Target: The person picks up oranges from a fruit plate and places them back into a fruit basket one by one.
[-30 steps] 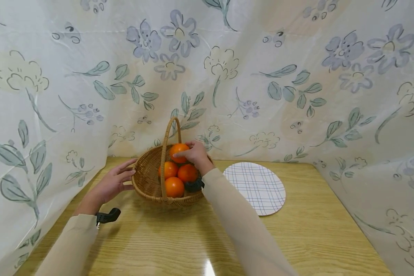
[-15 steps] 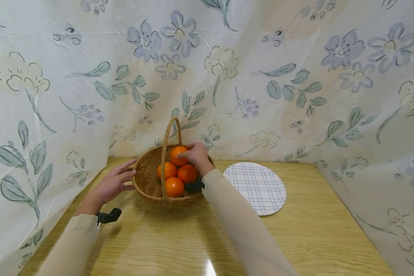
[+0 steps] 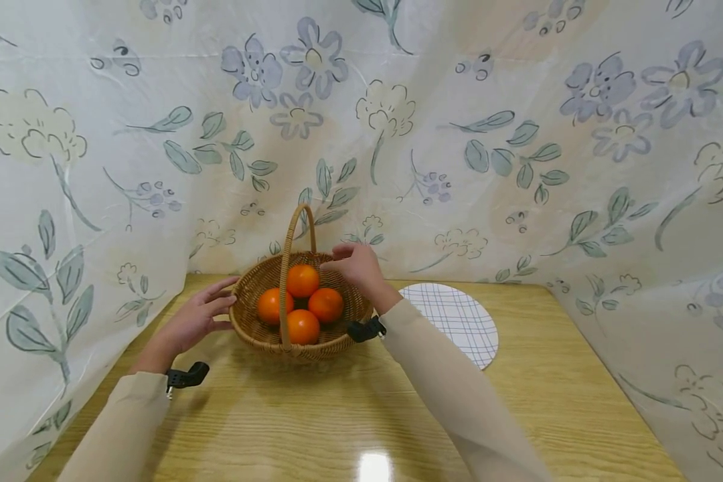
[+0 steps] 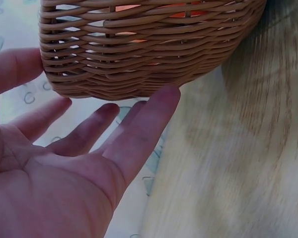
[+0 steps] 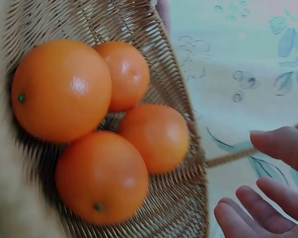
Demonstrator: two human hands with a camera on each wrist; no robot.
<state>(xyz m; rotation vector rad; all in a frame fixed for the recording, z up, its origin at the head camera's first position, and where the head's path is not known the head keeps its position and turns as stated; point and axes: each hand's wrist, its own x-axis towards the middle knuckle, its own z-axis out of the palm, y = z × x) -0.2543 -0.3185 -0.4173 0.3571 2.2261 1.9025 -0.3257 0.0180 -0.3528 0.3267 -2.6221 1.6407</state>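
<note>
A brown wicker basket [image 3: 355, 304] with a tall arched handle [image 3: 288, 268] stands on the table. Several oranges lie clustered inside it, among them a rear orange [image 3: 303, 281] and a front orange [image 3: 302, 327]. My left hand [image 3: 195, 318] touches the basket's left side with extended fingers; in the left wrist view its fingertips meet the woven wall [image 4: 149, 54]. Over the right rim hovers my right hand [image 3: 361, 268], holding nothing. The right wrist view shows its fingers [image 5: 260, 208] spread and relaxed, apart from the oranges [image 5: 102, 176].
A white oval placemat [image 3: 452, 318] with blue checked lines lies right of the basket, partly behind the right forearm. Behind the wooden table [image 3: 277, 415] hangs a floral cloth [image 3: 397, 167], close to the basket's back.
My right hand has let go of the rear orange and drawn back to the right. That orange and the left one have settled slightly lower and leftward. My left hand stays put.
</note>
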